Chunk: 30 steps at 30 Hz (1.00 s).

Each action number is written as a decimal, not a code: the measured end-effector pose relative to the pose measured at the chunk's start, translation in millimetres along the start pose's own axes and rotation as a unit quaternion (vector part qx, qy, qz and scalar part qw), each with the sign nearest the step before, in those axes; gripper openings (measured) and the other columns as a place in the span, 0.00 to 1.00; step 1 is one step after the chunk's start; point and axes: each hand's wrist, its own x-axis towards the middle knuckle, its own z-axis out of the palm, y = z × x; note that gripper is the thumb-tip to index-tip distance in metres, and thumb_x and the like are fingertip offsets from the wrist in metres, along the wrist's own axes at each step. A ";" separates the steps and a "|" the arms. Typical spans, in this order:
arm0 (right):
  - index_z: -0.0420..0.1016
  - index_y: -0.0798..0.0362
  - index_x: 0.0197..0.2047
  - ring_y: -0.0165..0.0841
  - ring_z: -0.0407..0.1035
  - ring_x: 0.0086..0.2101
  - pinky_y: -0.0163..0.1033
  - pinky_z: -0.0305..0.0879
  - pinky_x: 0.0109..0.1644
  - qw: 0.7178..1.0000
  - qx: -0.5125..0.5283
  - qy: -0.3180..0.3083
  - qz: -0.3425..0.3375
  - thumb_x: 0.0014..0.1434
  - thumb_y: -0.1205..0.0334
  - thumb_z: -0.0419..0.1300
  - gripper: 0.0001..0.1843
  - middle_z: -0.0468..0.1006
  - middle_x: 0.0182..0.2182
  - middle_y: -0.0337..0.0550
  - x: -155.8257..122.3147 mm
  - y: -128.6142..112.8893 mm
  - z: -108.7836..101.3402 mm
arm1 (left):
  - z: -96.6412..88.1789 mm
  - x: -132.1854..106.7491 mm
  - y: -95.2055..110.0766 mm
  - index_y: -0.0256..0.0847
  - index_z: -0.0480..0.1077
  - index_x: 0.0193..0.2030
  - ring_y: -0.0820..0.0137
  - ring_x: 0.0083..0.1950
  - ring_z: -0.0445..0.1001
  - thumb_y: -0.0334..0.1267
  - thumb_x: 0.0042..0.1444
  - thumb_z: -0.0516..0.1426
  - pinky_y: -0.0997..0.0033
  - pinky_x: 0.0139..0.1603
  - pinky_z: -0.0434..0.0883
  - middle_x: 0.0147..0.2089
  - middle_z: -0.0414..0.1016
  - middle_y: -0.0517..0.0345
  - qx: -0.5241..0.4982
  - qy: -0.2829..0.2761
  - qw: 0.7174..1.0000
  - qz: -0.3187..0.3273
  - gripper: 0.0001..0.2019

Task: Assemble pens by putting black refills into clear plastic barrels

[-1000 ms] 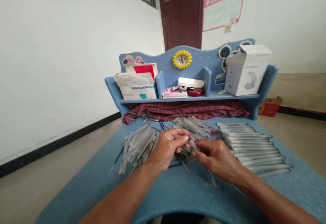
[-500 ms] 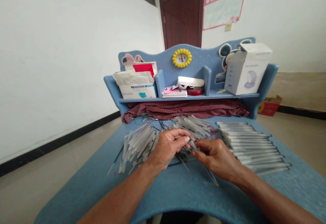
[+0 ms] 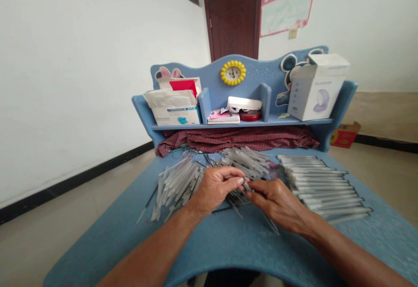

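Note:
My left hand (image 3: 222, 187) is closed in a pinch on the upper end of a slim translucent plastic sleeve (image 3: 247, 186). Thumb and fingers of my right hand (image 3: 272, 197) grip the same sleeve just below. Its lower part passes under the right hand, where thin translucent ends (image 3: 271, 225) stick out toward me. Whether these belong to the held piece I cannot tell. Behind and left of my hands lies a loose pile of similar sleeves (image 3: 179, 182) mixed with thin black sticks. To the right, a row of sleeves with dark tips (image 3: 321, 187) lies side by side.
The blue desk (image 3: 130, 243) carries a raised shelf (image 3: 183, 127) at its back. A checked cloth (image 3: 235, 140) is bundled below the shelf. On it stand a mask box (image 3: 176, 116), papers (image 3: 224, 118), a red round tin (image 3: 250, 116) and a white carton (image 3: 321, 91).
Both hands stay pinched on the sleeve in nearly the same place, with the fingers shifting slightly. The view has moved a little; the pile and the row look unchanged.

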 end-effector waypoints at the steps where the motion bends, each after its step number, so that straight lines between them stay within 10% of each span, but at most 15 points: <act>1: 0.65 0.54 0.28 0.25 0.54 0.23 0.34 0.47 0.28 1.000 -0.009 0.001 -0.003 0.62 0.61 0.49 0.12 0.58 0.21 0.34 -0.2 -0.6 -0.4 | -0.4 0.0 0.4 0.33 0.78 0.33 0.73 0.29 0.75 0.33 0.49 0.61 0.75 0.33 0.71 0.32 0.80 0.53 0.002 -0.002 1.000 0.001 0.06; 20: 0.60 0.51 0.35 0.26 0.58 0.20 0.32 0.53 0.23 0.972 0.222 0.030 0.067 0.61 0.57 0.53 0.07 0.64 0.20 0.33 2.5 4.6 8.3 | -2.2 0.8 2.8 0.34 0.77 0.32 0.74 0.24 0.72 0.33 0.48 0.59 0.77 0.28 0.69 0.23 0.77 0.58 0.033 0.029 0.999 0.004 0.06; 30: 0.67 0.52 0.33 0.24 0.59 0.19 0.31 0.55 0.23 0.981 0.172 0.052 0.067 0.63 0.57 0.50 0.11 0.66 0.21 0.35 4.6 9.9 9.6 | -4.0 3.4 -3.5 0.34 0.76 0.32 0.76 0.22 0.70 0.35 0.48 0.59 0.78 0.25 0.66 0.21 0.76 0.59 0.050 0.042 0.998 0.004 0.07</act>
